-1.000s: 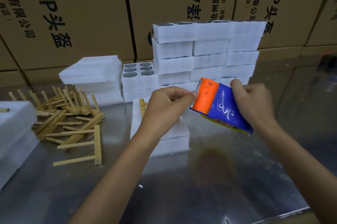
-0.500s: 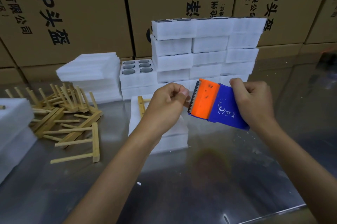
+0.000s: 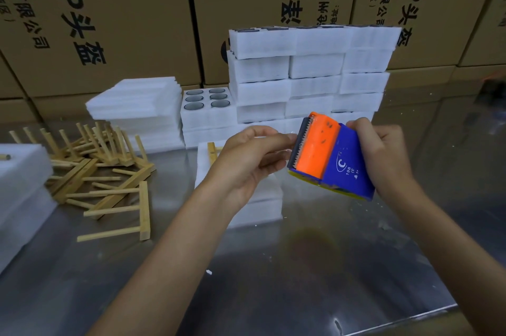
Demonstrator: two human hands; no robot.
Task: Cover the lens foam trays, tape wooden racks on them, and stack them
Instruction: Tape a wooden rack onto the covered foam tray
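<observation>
In the second since the earlier frames, the tape dispenser [image 3: 331,156] had tipped so its toothed orange cutter edge faced the left hand [image 3: 247,163], which had drawn a little away from that edge. The right hand [image 3: 383,156] held the dispenser by its blue body, fingers curled round the far side, above the steel bench [image 3: 273,281]. The left hand's grip was nearly pressed together, thumb and fingers pinching at what looked like the free end of clear tape just beside the blade; the tape itself was too faint to confirm.

The step in hand appeared to be the taping: directly beneath the hands sat a covered foam tray [image 3: 260,208] with a wooden rack [image 3: 212,151] lying on its top, mostly hidden by the left hand and forearm. The next move would likely call for pulling out a length of tape, laying it over the rack and down the tray's sides, then tearing it against the teeth.

To the left lay a loose heap of spare racks [image 3: 104,174] beside a pile of flat foam covers [image 3: 137,101]. An open tray showing six lenses [image 3: 206,101] stood behind, next to a tall stack of foam trays [image 3: 309,75] against printed cardboard cartons [image 3: 109,21].
</observation>
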